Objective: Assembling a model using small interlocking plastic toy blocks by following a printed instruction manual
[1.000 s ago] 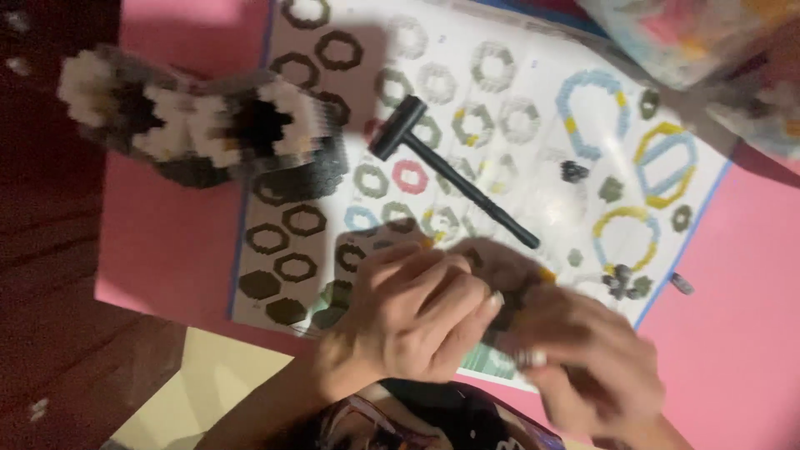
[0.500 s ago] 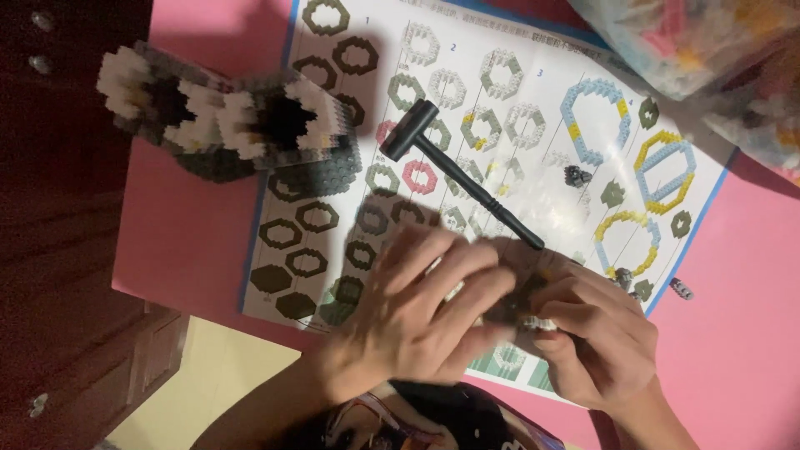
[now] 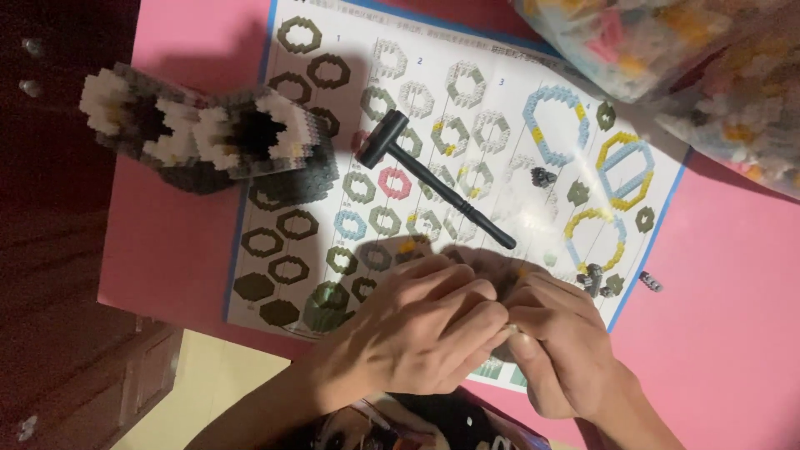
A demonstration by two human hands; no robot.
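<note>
My left hand [image 3: 417, 329] and my right hand [image 3: 562, 342] are pressed together at the near edge of a printed instruction sheet [image 3: 467, 108], fingers curled around a small brick piece that is almost fully hidden between them. A small black plastic hammer [image 3: 433, 177] lies on the sheet just beyond my hands. A part-built block model [image 3: 208, 137] in black, grey and white rests on its side at the left edge of the sheet, on the pink table [image 3: 725, 283].
Clear bags of loose coloured bricks [image 3: 692, 50] lie at the far right. A few tiny dark pieces [image 3: 596, 279] sit on the sheet near my right hand, another [image 3: 651, 282] on the table. A dark wooden cabinet [image 3: 58, 250] stands to the left.
The view has shifted, so the sheet and model sit lower and more to the right in frame. My hands stay clasped together over the small piece, with the fingers slightly rearranged.
</note>
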